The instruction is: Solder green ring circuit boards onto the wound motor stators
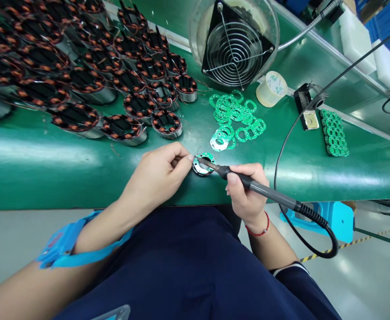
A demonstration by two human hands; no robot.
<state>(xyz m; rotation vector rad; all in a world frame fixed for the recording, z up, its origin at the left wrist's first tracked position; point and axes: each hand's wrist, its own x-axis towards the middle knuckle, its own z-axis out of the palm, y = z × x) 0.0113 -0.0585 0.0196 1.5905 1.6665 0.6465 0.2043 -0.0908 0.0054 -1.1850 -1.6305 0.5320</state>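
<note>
A small round stator with a green ring board (204,163) on top lies near the front edge of the green bench (48,160). My right hand (246,193) grips a black soldering iron (264,191), its tip resting on the ring board. My left hand (159,175) pinches a thin solder wire (185,157) whose end meets the stator's left rim. A blue strap circles my left forearm and a red cord my right wrist.
Several copper-wound stators (91,75) crowd the bench's left and rear. A loose pile of green ring boards (236,118) lies behind the work, a stack of boards (335,133) to the right. A fan (235,44), tape roll (272,88) and iron stand (308,111) sit behind.
</note>
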